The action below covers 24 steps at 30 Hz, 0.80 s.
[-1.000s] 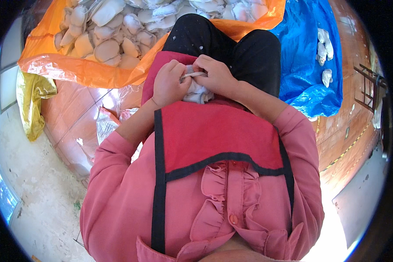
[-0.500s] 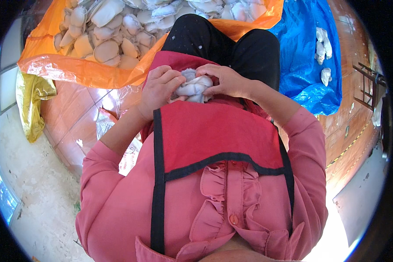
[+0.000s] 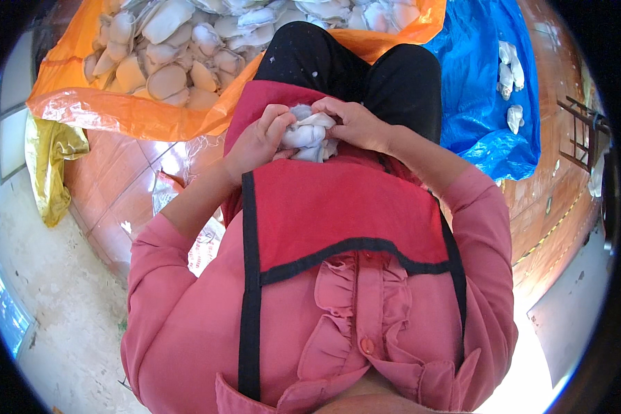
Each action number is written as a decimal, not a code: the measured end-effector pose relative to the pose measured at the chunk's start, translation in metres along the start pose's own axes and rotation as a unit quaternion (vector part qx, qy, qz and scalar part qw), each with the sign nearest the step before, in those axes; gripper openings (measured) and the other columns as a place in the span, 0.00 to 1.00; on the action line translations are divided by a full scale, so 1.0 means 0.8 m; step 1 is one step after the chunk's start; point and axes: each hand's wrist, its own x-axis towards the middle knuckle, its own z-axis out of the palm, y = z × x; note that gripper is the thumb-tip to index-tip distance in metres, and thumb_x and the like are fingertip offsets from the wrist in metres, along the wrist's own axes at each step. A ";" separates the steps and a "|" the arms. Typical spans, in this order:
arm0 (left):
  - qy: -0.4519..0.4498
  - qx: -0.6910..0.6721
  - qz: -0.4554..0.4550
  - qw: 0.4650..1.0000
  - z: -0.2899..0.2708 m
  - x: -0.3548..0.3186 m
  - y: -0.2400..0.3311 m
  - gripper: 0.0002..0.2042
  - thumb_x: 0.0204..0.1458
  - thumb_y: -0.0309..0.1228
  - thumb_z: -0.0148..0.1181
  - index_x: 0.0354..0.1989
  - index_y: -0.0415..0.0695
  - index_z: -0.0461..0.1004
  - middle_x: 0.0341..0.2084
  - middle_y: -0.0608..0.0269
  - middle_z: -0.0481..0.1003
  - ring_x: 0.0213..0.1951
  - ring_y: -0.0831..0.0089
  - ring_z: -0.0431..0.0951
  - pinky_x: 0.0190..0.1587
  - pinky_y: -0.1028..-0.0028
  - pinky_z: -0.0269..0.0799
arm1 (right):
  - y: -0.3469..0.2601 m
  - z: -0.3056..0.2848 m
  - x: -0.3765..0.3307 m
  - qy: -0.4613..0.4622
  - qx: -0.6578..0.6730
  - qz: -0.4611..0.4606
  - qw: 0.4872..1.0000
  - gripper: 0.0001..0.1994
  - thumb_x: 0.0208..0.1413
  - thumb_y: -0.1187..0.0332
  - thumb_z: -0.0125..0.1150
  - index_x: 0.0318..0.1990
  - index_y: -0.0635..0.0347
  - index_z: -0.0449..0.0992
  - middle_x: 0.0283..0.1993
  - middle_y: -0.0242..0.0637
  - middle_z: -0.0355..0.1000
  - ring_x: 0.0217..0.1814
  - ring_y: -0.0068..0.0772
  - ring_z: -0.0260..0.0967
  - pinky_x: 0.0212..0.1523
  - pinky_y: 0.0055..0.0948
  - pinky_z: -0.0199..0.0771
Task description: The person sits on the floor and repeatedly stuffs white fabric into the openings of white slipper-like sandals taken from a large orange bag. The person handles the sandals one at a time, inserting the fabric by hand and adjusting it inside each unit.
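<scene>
Over my lap I hold a bunched, white and pale grey soft fabric piece (image 3: 311, 135). My left hand (image 3: 261, 140) grips its left side, fingers curled over it and partly hiding it. On the other side my right hand (image 3: 355, 125) pinches the piece's right edge between thumb and fingers. The piece looks folded and twisted on itself, and its exact kind cannot be made out. Beneath both hands lies the red apron (image 3: 352, 214) with black edging.
A heap of pale, flat, rounded fabric pieces (image 3: 167, 83) fills an orange plastic sheet (image 3: 124, 117) ahead on the left. A blue sheet (image 3: 462, 90) at the right bears a few small white stuffed pieces (image 3: 515, 119). A yellow bag (image 3: 48, 165) lies far left, a dark rack (image 3: 586, 134) far right.
My right-hand fingers have shifted to the piece's right edge, baring more of it. The left fingers are curled tighter. The folds of the fabric lie slightly differently.
</scene>
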 end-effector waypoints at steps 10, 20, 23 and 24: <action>0.108 0.007 -0.070 0.992 0.035 0.001 -0.009 0.28 0.35 0.24 0.71 0.48 0.45 0.68 0.46 0.54 0.66 0.44 0.53 0.74 0.43 0.64 0.75 | 0.026 0.013 -0.006 0.087 -0.020 -0.091 0.992 0.21 0.51 0.80 0.57 0.54 0.58 0.71 0.54 0.40 0.68 0.58 0.34 0.66 0.59 0.30 0.65; 0.091 -0.068 -0.065 0.991 0.025 0.007 -0.015 0.24 0.36 0.21 0.70 0.45 0.47 0.71 0.43 0.58 0.67 0.43 0.58 0.74 0.43 0.67 0.73 | 0.009 -0.014 0.014 0.035 -0.094 -0.153 0.983 0.17 0.60 0.65 0.52 0.55 0.59 0.73 0.45 0.45 0.68 0.50 0.43 0.67 0.51 0.33 0.68; 0.086 -0.077 -0.052 0.992 0.029 0.008 -0.019 0.25 0.34 0.19 0.69 0.45 0.48 0.72 0.43 0.59 0.67 0.44 0.59 0.74 0.43 0.68 0.73 | -0.001 -0.011 0.025 0.041 -0.109 -0.121 0.986 0.18 0.61 0.60 0.53 0.54 0.57 0.72 0.39 0.43 0.71 0.44 0.44 0.70 0.46 0.33 0.70; 0.085 -0.080 -0.048 0.992 0.030 0.007 -0.020 0.25 0.34 0.19 0.68 0.45 0.48 0.72 0.43 0.59 0.67 0.44 0.59 0.74 0.43 0.68 0.73 | -0.005 -0.011 0.027 0.041 -0.125 -0.117 0.984 0.18 0.61 0.59 0.54 0.54 0.57 0.72 0.37 0.43 0.72 0.42 0.43 0.71 0.44 0.33 0.71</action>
